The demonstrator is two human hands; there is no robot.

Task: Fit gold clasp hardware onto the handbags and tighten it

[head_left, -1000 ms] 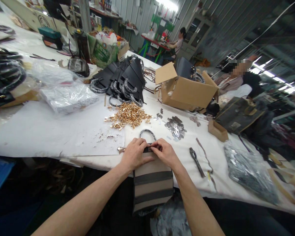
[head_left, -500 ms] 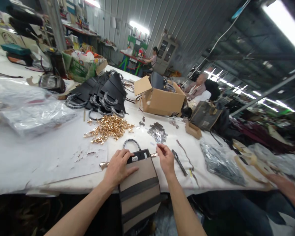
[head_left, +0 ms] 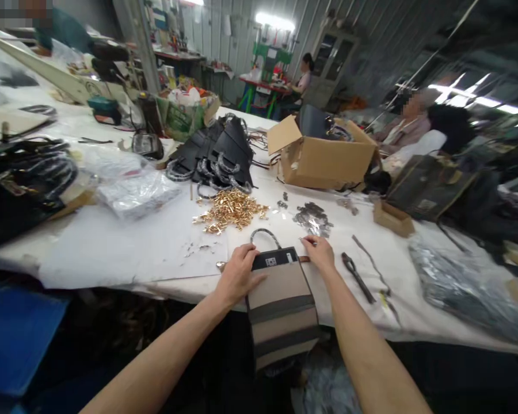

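While the hands [head_left: 238, 272] are apart, the striped bag [head_left: 282, 309] lies between them

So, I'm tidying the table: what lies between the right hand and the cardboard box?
A pile of thin metal plates lies between the right hand and the cardboard box in the head view.

Your left hand [head_left: 238, 270] has free room leftward over the flat white sheet [head_left: 112, 247], where small scraps [head_left: 204, 248] lie before the plastic-wrapped packet [head_left: 133, 194] rises. Straight beyond the striped bag [head_left: 281, 287], its looped handle [head_left: 265, 231] and the heap of gold fittings [head_left: 233, 210] stand in your way, with stacked black pieces [head_left: 227, 141] behind. Rightward, you can pass your right hand [head_left: 320, 252] over a narrow strip of counter [head_left: 342, 237] as far as the dark tool [head_left: 357, 277]; farther back, the cardboard box [head_left: 328, 163] blocks you.
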